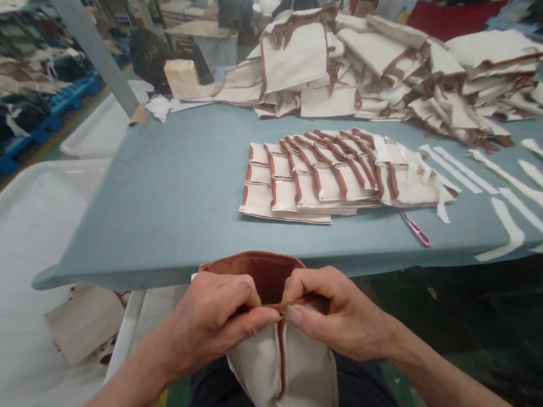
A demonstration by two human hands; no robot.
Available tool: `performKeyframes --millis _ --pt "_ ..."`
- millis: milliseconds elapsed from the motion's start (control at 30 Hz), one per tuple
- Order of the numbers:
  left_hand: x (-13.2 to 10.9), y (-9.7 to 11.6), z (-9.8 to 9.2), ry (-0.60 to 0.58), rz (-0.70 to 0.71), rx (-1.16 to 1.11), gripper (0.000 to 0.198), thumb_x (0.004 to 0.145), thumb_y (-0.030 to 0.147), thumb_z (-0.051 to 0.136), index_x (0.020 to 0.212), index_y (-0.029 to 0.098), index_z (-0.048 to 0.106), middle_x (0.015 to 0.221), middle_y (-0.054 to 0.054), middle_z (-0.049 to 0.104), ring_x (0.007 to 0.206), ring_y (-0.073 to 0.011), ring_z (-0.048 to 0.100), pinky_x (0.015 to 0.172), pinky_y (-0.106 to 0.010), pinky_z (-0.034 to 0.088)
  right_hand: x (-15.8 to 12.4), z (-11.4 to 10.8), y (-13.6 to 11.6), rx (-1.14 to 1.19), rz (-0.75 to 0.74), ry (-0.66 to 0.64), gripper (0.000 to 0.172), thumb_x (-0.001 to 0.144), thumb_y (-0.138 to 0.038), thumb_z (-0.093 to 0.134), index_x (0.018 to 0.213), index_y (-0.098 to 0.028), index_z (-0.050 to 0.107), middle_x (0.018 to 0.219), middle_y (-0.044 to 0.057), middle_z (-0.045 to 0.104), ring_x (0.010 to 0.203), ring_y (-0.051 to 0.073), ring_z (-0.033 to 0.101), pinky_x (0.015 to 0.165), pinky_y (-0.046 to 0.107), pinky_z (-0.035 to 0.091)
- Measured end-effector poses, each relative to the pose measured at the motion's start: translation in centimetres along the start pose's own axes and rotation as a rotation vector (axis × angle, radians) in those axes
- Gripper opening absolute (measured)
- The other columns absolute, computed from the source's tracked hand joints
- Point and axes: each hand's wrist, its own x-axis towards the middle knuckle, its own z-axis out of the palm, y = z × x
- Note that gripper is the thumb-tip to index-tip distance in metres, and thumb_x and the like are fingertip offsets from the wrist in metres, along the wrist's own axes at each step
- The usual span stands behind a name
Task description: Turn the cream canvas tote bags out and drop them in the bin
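Observation:
Over my lap I hold a cream canvas pouch with brown trim and a brown lining. My left hand pinches the pouch's rim on the left, thumb pressed along the brown edge. My right hand grips the same rim from the right, fingers curled over it. The two thumbs nearly meet at the brown centre seam. The pouch's mouth is held open just below the front edge of the grey-blue table.
On the table lie a fanned row of finished pouches, a big loose heap of pouches behind, white fabric strips at right and a pink tool. White trays stand left. A person sits at the far end.

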Motion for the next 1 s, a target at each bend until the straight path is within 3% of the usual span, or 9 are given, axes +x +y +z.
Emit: performKeyframes --millis 200,300,467,600,700,833,900,1000 --pt "1.2 0.4 -1.0 -0.151 -0.058 -0.181 0.063 0.101 0.076 0.04 0.079 0.019 0.056 0.066 0.003 0.062 0.056 -0.0115 0.049 0.056 -0.027 0.031 0.0 -0.8 -0.5 -0.19 -0.197 -0.006 0.015 0.094 -0.017 0.062 0.08 -0.018 0.066 0.068 -0.003 0.063 0.06 0.01 0.053 0.06 0.022 0.038" --pt "2.0 1.3 -1.4 -0.199 -0.084 -0.273 0.066 0.099 0.078 0.036 0.078 0.019 0.055 0.068 0.001 0.062 0.059 -0.0119 0.051 0.057 -0.026 0.034 -0.1 -1.0 -0.9 -0.209 -0.247 -0.023 0.015 0.095 -0.016 0.062 0.081 -0.019 0.065 0.071 -0.002 0.067 0.062 0.01 0.057 0.063 0.022 0.04" --pt "3.0 2.1 -1.1 -0.221 -0.139 -0.294 0.059 0.111 0.056 0.044 0.066 0.019 0.05 0.06 0.005 0.051 0.055 -0.01 0.044 0.054 -0.027 0.03 -0.3 -1.5 -1.1 -0.263 -0.259 -0.062 0.016 0.098 -0.018 0.06 0.082 -0.02 0.062 0.073 -0.001 0.068 0.065 0.012 0.058 0.065 0.025 0.041" --pt "3.2 2.1 -0.1 -0.168 -0.189 -0.433 0.056 0.109 0.047 0.056 0.061 0.019 0.044 0.058 0.007 0.045 0.051 -0.0086 0.039 0.051 -0.026 0.029 -0.3 -2.2 -1.0 -0.289 -0.301 -0.072 0.015 0.099 -0.018 0.06 0.084 -0.021 0.062 0.075 -0.001 0.07 0.066 0.013 0.06 0.065 0.026 0.041" --pt "2.9 1.7 0.3 -0.154 -0.237 -0.442 0.051 0.107 0.04 0.06 0.062 0.018 0.049 0.057 0.006 0.05 0.051 -0.0081 0.043 0.051 -0.024 0.03 -0.4 -2.6 -1.1 -0.321 -0.303 -0.07 0.012 0.094 -0.014 0.062 0.084 -0.021 0.064 0.074 -0.001 0.072 0.064 0.012 0.061 0.065 0.025 0.043" --pt "2.2 1.3 0.0 -0.259 -0.275 -0.359 0.031 0.104 0.025 0.06 0.074 0.018 0.062 0.065 0.005 0.066 0.059 -0.0083 0.057 0.058 -0.021 0.037 -0.8 -2.9 -1.8 -0.351 -0.265 -0.064 0.012 0.086 -0.009 0.062 0.082 -0.02 0.063 0.069 -0.003 0.068 0.059 0.011 0.056 0.062 0.024 0.04" --pt "2.0 1.5 -0.3 -0.295 -0.281 -0.286 0.029 0.103 0.022 0.058 0.074 0.019 0.061 0.067 0.005 0.066 0.061 -0.0092 0.058 0.059 -0.022 0.037 -0.8 -3.1 -1.8 -0.334 -0.246 -0.08 0.01 0.091 -0.016 0.063 0.081 -0.02 0.063 0.07 -0.003 0.067 0.059 0.01 0.054 0.062 0.024 0.039" --pt "1.8 2.3 -0.7 -0.274 -0.289 -0.218 0.03 0.1 0.018 0.055 0.07 0.019 0.053 0.063 0.006 0.059 0.058 -0.0092 0.051 0.057 -0.024 0.033 -0.3 -3.0 -0.5 -0.354 -0.249 -0.099 0.029 0.105 -0.032 0.055 0.079 -0.02 0.061 0.068 -0.002 0.064 0.059 0.012 0.053 0.061 0.026 0.036"
